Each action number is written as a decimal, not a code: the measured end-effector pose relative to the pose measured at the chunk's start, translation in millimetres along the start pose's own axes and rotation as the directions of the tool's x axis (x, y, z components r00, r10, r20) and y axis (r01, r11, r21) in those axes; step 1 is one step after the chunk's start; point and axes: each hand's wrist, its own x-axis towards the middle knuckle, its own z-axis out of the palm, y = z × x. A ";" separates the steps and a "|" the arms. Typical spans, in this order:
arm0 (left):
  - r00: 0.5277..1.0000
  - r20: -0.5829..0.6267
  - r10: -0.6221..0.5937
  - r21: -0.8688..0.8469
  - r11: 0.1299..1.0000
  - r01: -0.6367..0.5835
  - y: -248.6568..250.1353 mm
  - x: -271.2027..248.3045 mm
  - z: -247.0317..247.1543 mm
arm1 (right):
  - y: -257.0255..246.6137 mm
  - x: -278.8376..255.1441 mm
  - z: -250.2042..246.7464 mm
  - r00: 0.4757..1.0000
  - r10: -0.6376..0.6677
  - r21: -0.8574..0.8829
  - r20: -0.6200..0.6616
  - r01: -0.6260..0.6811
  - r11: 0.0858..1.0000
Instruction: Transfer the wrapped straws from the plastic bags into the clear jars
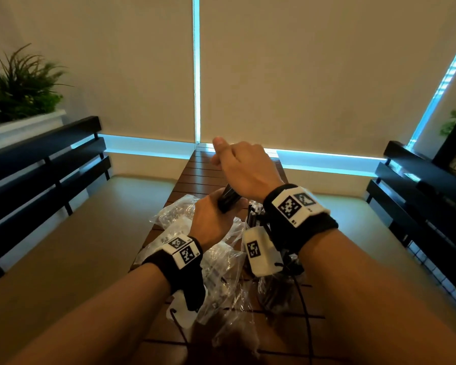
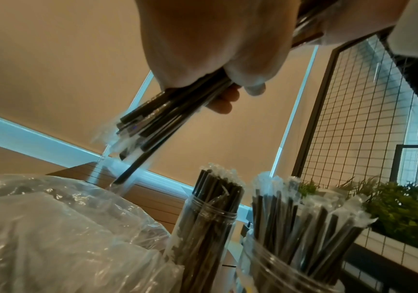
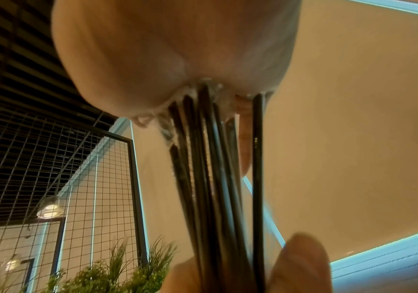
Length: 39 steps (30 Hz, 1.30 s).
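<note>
Both hands hold one bundle of black wrapped straws (image 1: 229,200) above the table. My left hand (image 1: 216,209) grips its lower end, and my right hand (image 1: 232,159) is curled round the upper part. In the left wrist view the straw bundle (image 2: 162,119) sticks out of the left hand (image 2: 227,85), wrapper tips fanned out. Below it stand two clear jars (image 2: 206,228) (image 2: 288,255), both packed with upright wrapped straws. Crumpled plastic bags (image 1: 216,262) (image 2: 52,228) lie to their left. In the right wrist view the straws (image 3: 215,178) run from the right hand (image 3: 202,87) to fingertips (image 3: 300,263) at the bottom edge.
The wooden slatted table (image 1: 221,175) is narrow and runs toward closed blinds. Black benches stand left (image 1: 45,159) and right (image 1: 419,185). A planter with greenery (image 1: 19,85) is at far left. A wire grid panel (image 2: 353,119) and plants rise beside the jars.
</note>
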 end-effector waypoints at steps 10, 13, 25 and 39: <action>0.995 0.021 -0.093 -0.044 0.995 0.094 19.9 12.3 4.0 | 7.9 -5.4 0.0 0.978 0.196 0.390 -0.069 -0.155 0.908; 0.993 0.034 -0.117 -0.088 0.989 0.119 18.2 11.0 6.8 | 10.7 -14.1 -5.1 0.996 0.093 0.460 -0.006 -0.080 0.884; 0.983 0.046 -0.176 -0.345 0.921 0.181 28.9 8.6 70.0 | 181.1 -128.0 19.6 0.761 0.643 0.447 -0.085 -0.547 0.707; 0.975 0.098 -0.197 -0.455 0.863 0.220 32.5 -1.7 109.4 | 222.9 -150.3 98.4 0.845 0.534 0.157 0.025 -0.531 0.833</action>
